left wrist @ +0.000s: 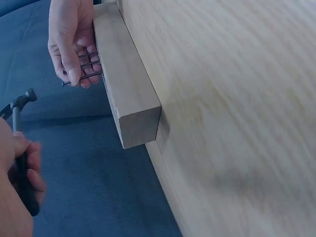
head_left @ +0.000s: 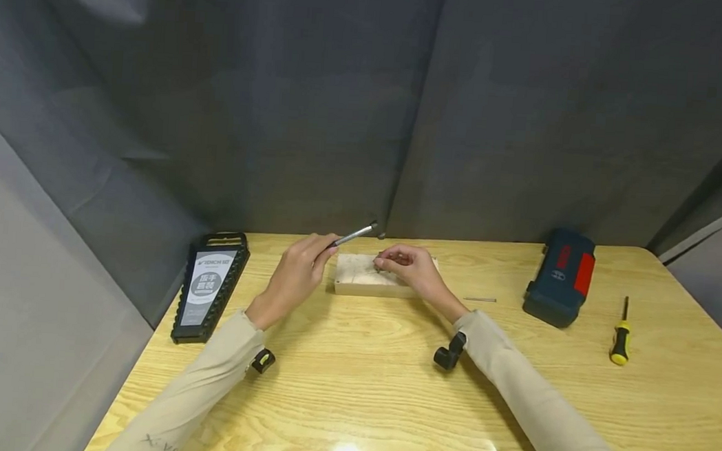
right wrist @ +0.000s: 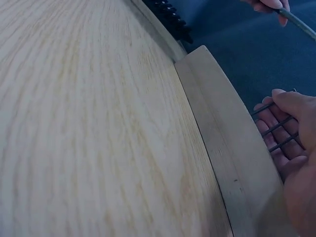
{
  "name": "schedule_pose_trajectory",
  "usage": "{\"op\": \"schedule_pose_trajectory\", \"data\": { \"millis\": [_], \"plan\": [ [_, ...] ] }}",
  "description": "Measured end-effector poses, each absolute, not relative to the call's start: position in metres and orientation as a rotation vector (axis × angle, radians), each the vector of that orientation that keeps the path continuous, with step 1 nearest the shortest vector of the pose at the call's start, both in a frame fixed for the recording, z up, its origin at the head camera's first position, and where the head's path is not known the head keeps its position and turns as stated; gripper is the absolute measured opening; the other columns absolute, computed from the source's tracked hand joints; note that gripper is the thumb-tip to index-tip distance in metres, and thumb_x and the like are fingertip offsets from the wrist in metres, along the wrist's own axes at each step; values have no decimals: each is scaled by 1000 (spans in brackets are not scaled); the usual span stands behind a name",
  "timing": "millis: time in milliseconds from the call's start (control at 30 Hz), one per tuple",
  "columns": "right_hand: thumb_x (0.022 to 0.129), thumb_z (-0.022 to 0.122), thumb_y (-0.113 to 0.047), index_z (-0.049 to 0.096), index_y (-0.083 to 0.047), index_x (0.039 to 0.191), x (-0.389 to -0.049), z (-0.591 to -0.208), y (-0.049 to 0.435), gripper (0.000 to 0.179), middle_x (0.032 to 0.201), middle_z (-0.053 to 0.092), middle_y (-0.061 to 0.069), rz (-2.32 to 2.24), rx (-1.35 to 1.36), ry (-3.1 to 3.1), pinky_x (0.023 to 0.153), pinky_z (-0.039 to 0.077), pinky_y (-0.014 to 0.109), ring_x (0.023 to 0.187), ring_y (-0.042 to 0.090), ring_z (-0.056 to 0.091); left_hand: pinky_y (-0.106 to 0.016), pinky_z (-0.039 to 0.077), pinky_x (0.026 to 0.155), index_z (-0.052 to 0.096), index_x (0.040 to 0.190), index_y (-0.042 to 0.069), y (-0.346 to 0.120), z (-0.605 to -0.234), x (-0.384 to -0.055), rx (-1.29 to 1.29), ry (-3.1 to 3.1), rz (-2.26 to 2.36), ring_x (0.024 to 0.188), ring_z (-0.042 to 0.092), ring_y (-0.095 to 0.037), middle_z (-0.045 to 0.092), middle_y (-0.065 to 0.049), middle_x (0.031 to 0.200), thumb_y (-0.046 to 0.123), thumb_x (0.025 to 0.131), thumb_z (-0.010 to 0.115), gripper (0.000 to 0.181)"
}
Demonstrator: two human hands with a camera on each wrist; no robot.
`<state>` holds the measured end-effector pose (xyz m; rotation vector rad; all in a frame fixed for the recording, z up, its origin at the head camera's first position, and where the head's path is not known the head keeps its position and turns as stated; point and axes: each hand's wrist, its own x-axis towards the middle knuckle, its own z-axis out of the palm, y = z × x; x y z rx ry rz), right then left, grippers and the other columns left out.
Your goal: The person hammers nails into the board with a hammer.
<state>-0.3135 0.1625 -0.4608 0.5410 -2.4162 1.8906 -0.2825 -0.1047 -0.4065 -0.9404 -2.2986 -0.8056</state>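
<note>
In the head view, my left hand (head_left: 299, 270) grips the dark handle of a hammer (head_left: 355, 235), raised to the left of a pale wooden block (head_left: 363, 290). The hammer head (left wrist: 22, 100) also shows in the left wrist view, apart from the block. My right hand (head_left: 419, 270) is over the block's top. Between its thumb and fingers it pinches a nail (left wrist: 89, 76) whose point meets the wood. Two more nails (right wrist: 277, 126) stand in a row beside it, the fingers just behind them. How deep each nail sits cannot be told.
A loose nail (head_left: 480, 300) lies right of the block. Farther right are a dark blue case (head_left: 559, 275) with a red panel and a yellow-black screwdriver (head_left: 621, 341). A black rack (head_left: 208, 285) lies at the left. A dark curtain (head_left: 318, 112) hangs behind the table.
</note>
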Motion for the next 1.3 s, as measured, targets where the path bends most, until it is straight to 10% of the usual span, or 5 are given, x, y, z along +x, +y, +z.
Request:
{"op": "schedule_pose_trajectory", "data": {
  "millis": [1300],
  "plan": [
    [98, 77, -19, 78, -7, 109, -317, -467, 168, 17, 111, 77, 11, 1804, 594, -2453, 84, 56, 25, 98, 16, 72, -32, 53, 63, 76, 120, -2, -103, -420, -282, -953, -2325, -763, 73, 62, -19, 71, -10, 88, 3, 100, 69, 22]
  ]
}}
